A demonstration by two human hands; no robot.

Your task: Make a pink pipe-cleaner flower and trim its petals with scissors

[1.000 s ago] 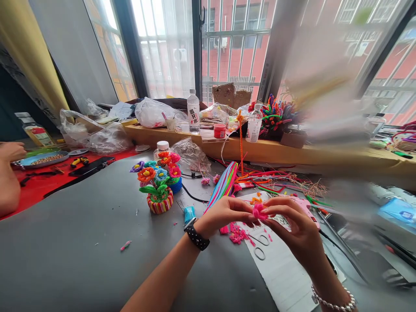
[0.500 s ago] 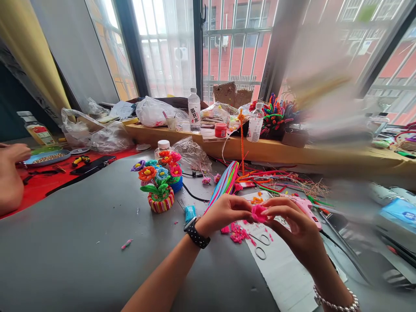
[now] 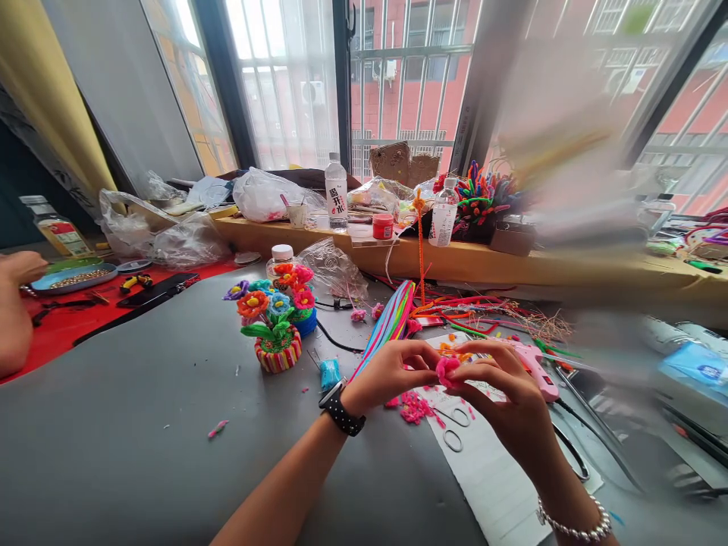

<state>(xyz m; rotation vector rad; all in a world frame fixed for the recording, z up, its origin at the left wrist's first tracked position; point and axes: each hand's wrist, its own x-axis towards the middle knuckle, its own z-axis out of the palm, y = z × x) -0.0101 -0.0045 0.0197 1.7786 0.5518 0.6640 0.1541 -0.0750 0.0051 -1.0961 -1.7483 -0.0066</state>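
Note:
Between the fingertips of both hands is a small pink fuzzy flower (image 3: 447,371), apparently of pipe cleaner. My left hand (image 3: 401,369), with a dark watch on its wrist, pinches it from the left. From the right, my right hand (image 3: 500,387) grips it with thumb and fingers. Pink fuzzy scraps (image 3: 414,408) lie just below, beside the metal scissors (image 3: 453,426) on a white paper sheet (image 3: 494,485). Behind my left hand lies a bundle of striped pipe cleaners (image 3: 390,322). A pink glue gun (image 3: 538,370) rests beyond my right hand.
A striped pot of fuzzy flowers (image 3: 277,350) stands left of centre, near a blue packet (image 3: 329,374). Water bottles (image 3: 336,194) and plastic bags line the window ledge (image 3: 318,236). At far left, another person's arm (image 3: 14,318) is over a red mat (image 3: 51,340).
My right hand has shifted slightly left and its fingers have turned on the pink flower, which now shows a different side. The whole view has moved a little.

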